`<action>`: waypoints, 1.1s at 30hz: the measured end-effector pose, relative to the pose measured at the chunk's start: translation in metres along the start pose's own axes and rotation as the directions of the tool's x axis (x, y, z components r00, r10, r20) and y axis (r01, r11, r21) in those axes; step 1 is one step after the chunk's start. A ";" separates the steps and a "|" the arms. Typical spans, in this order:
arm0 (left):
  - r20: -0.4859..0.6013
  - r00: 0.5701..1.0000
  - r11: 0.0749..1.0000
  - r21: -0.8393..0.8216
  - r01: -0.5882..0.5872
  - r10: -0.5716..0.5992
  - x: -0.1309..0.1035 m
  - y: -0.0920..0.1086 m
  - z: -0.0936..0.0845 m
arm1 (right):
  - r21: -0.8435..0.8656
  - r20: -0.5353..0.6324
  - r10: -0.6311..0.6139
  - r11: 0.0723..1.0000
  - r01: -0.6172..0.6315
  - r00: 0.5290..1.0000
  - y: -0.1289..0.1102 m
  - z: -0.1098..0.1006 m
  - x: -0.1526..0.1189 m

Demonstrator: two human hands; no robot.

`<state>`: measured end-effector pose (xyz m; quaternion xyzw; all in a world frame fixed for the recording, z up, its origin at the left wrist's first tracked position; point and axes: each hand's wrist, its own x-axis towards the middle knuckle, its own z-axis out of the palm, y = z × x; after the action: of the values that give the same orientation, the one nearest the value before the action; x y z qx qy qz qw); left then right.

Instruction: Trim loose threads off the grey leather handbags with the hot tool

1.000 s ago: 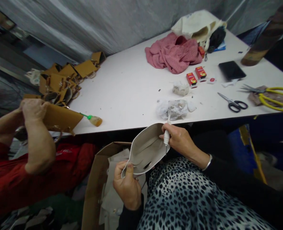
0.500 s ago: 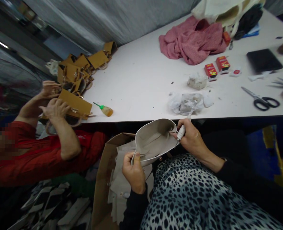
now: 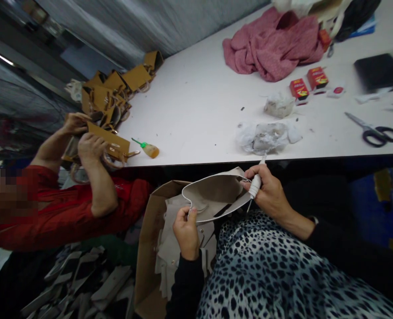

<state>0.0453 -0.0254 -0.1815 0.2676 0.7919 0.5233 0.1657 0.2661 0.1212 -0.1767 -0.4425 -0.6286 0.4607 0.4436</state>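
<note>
Nearby, cardboard box (image 3: 149, 248), table edge (image 3: 216, 160), co-worker's sleeve (image 3: 66, 212).

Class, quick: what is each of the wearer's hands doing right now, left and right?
Left hand: closed on the edge of the beige bag piece.
Right hand: closed on a white pen-like tool, at the piece's other end.

White table (image 3: 199, 102), pink cloth (image 3: 272, 44), scissors (image 3: 375, 133), glue bottle (image 3: 148, 149)

The scissors (image 3: 375, 131) blur near the right edge, where the black tablet (image 3: 380, 71) is cut off. The white tool (image 3: 256, 180) has its tip hidden behind the beige bag piece (image 3: 212, 192). Labels on the red boxes (image 3: 307, 83) are too small to read.
</note>
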 end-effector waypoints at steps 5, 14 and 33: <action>0.084 0.996 0.975 0.218 -0.051 0.033 0.012 -0.003 -0.022 | -0.049 0.007 -0.048 0.998 0.049 0.999 0.002 0.001 -0.002; 0.073 0.991 0.993 0.009 0.114 -0.115 0.018 -0.019 -0.026 | -0.066 -0.006 -0.073 0.995 0.072 0.997 0.002 0.001 -0.001; 0.496 0.813 0.947 -0.061 -0.316 0.304 0.071 0.069 -0.044 | -0.007 0.044 -0.154 0.988 0.155 0.987 -0.007 -0.006 0.014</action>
<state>-0.0178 0.0057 -0.0992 0.5209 0.6740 0.4464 0.2740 0.2679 0.1350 -0.1666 -0.3845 -0.6730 0.4312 0.4619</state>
